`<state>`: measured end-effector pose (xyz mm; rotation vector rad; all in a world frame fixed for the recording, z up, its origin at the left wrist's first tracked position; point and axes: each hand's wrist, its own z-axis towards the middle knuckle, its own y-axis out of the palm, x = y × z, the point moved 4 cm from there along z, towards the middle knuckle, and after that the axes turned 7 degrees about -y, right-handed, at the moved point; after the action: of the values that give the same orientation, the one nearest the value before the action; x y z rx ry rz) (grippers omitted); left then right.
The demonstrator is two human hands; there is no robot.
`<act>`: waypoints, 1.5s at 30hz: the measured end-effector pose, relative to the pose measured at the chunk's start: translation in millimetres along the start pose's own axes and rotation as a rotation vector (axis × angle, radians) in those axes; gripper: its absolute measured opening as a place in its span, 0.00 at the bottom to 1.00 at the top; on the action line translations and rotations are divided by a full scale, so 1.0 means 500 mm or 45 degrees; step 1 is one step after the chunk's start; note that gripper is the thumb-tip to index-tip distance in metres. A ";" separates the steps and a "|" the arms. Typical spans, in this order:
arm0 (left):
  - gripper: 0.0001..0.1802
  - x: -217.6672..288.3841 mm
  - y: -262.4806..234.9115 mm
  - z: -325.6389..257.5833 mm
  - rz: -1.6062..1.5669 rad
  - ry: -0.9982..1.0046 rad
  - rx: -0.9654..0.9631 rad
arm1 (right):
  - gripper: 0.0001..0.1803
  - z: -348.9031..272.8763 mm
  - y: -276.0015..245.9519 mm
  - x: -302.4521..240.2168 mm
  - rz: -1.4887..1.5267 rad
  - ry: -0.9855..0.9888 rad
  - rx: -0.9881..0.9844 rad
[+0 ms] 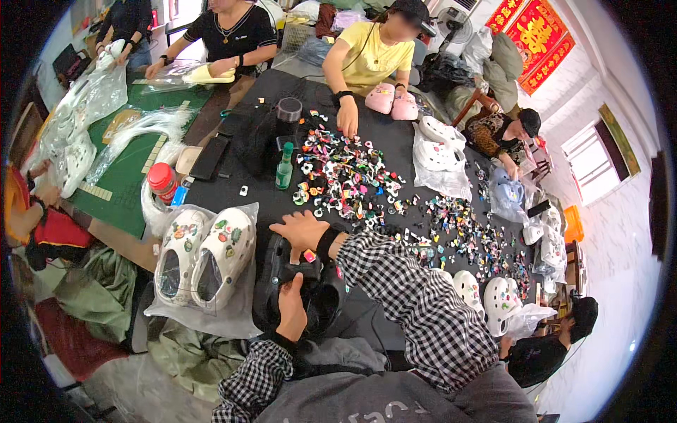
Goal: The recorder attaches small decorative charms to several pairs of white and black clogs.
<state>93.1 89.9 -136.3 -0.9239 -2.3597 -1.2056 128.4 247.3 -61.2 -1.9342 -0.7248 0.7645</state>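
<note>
A pair of black clogs [326,304] lies on the table's near edge, right in front of me. My left hand [290,311] grips one of them, its thumb up along the shoe and its other fingers hidden. Over the front of the clogs, my right hand [303,231] has its fingers spread, with the thumb pointing down. Close to that thumb, a small pink-red charm [309,256] shows on the black shoe. Beyond my right hand spreads a big heap of small coloured shoe charms [345,173].
White clogs with charms [231,238] lie on a clear bag at left. A green bottle [284,166], a dark lidded jar [288,113] and a red-lidded jar [163,182] stand nearby. A co-worker in yellow [374,60] reaches into the charms beside pink clogs [392,103].
</note>
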 end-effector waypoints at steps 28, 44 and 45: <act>0.13 0.041 -0.013 -0.033 0.233 -0.091 0.022 | 0.49 -0.077 -0.002 0.025 0.083 -0.407 0.224; 0.19 0.029 -0.052 -0.029 0.635 -0.138 0.206 | 0.44 -0.064 0.041 -0.021 -0.298 -0.356 0.446; 0.19 0.030 -0.052 -0.028 0.559 -0.084 0.166 | 0.44 -0.063 0.040 -0.028 -0.295 -0.361 0.441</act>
<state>64.4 73.3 -135.0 -1.3608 -2.0964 -0.8498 146.6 212.0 -63.3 -1.4192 -0.9034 0.9591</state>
